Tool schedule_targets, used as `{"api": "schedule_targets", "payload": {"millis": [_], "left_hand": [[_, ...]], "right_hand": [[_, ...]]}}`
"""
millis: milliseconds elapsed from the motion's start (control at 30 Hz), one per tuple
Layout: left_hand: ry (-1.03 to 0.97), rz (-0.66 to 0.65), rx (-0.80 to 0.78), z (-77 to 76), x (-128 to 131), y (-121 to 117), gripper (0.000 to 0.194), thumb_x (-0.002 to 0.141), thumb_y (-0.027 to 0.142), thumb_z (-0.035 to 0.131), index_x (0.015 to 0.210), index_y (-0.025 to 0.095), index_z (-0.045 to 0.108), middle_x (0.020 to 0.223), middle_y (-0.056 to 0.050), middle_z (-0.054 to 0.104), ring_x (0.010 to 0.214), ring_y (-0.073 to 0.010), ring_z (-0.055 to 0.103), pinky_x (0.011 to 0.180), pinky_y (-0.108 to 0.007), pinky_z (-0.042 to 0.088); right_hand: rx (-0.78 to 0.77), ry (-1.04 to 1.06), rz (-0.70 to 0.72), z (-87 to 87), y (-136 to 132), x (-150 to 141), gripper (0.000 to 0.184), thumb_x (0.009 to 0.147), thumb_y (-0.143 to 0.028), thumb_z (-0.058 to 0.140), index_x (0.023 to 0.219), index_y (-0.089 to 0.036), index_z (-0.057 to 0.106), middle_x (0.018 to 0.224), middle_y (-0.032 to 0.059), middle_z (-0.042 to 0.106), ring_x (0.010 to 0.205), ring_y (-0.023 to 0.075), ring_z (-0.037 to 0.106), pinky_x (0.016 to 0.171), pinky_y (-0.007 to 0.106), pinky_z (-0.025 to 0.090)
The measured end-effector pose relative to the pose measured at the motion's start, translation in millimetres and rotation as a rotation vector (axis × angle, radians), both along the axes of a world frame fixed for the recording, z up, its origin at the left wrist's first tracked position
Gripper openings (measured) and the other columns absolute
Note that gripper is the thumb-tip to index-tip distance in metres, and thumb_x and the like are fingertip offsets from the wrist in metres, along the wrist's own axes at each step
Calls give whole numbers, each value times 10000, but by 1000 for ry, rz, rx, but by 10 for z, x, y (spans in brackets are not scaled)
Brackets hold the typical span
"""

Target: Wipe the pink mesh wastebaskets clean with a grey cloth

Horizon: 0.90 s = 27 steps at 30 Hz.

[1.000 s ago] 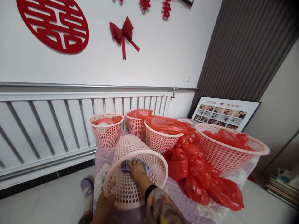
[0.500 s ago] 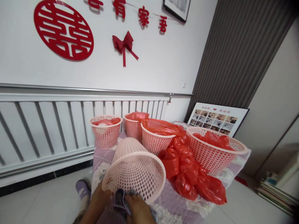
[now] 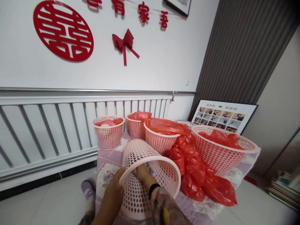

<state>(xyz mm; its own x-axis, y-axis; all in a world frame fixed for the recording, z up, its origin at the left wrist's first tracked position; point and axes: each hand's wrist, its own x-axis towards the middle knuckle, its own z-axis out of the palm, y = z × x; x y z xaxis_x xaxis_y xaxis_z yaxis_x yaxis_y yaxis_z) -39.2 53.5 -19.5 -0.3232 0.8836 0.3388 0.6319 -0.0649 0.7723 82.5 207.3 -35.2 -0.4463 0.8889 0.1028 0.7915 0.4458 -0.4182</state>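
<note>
A pink plastic mesh basket (image 3: 138, 203) lies on its side, its mouth facing me. My left hand (image 3: 114, 190) grips the left part of its rim, thumb on the near side. My right hand (image 3: 142, 172) reaches inside through the mouth, a black band at its wrist. A bit of grey-blue cloth (image 3: 150, 170) shows at that hand; its fingers are partly hidden behind the rim. Behind stand a small mesh basket (image 3: 109, 137) and a middle one (image 3: 160, 142), both with red plastic in them.
Red plastic bags (image 3: 197, 178) lie heaped right of the tipped basket. A wider basket (image 3: 220, 154) stands at the right on the flowered tablecloth (image 3: 106, 165). A radiator (image 3: 51, 131) runs behind, and a photo board (image 3: 225, 114) leans at the back right.
My right hand has moved from the basket's mouth into its inside with the cloth. The basket has turned and shifted slightly right in view; my left hand stays at its rim.
</note>
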Motion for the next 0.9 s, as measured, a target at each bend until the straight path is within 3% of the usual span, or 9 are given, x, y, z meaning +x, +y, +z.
{"api": "schedule_targets", "payload": {"millis": [100,267,500,667,800,900], "left_hand": [[2,4,-7,-13,-2,10,684,693,8,374,1348,118,536,1421,-110,582,1361,-214,495,1214,-449,303],[-2,9,-15,-12,-12,21,731,654,-13,389,1359,124,524,1435,-106,571,1369,-210,485,1212,-438,307],[-11,13,-23,10,-14,20,693,682,-12,391,1344,130,535,1407,-111,591,1344,-220,510,1199,-445,324],[-3,-4,-39,47,-35,-29,701,685,-9,384,1357,132,522,1416,-104,580,1349,-209,502,1195,-421,328],[3,-10,-61,97,-43,-36,703,677,-3,388,1349,142,534,1396,-102,596,1335,-223,515,1191,-448,328],[9,-23,-53,174,-6,-17,674,691,11,388,1335,129,547,1384,-113,607,1328,-225,523,1186,-449,334]], "right_hand": [[-35,-86,24,-251,-43,-6,493,849,-284,573,1341,-271,555,1454,110,535,1347,360,431,1040,580,372],[-11,-157,80,-370,-198,92,513,799,-180,557,1309,-234,570,1300,126,619,1217,325,527,977,466,449],[23,-126,134,-442,-935,476,536,741,-181,592,1272,-256,592,1214,90,633,1159,313,538,965,414,467],[-88,-120,157,-561,-1384,706,616,676,-189,651,1285,-264,602,1244,102,634,1168,332,541,985,424,461],[-239,-15,257,-435,-1480,890,574,667,-176,624,1231,-276,650,1200,70,681,1108,272,608,958,331,473],[-109,205,235,-106,-1280,961,602,687,-132,559,1269,-271,630,1256,47,670,1140,226,608,1015,308,443]]}}
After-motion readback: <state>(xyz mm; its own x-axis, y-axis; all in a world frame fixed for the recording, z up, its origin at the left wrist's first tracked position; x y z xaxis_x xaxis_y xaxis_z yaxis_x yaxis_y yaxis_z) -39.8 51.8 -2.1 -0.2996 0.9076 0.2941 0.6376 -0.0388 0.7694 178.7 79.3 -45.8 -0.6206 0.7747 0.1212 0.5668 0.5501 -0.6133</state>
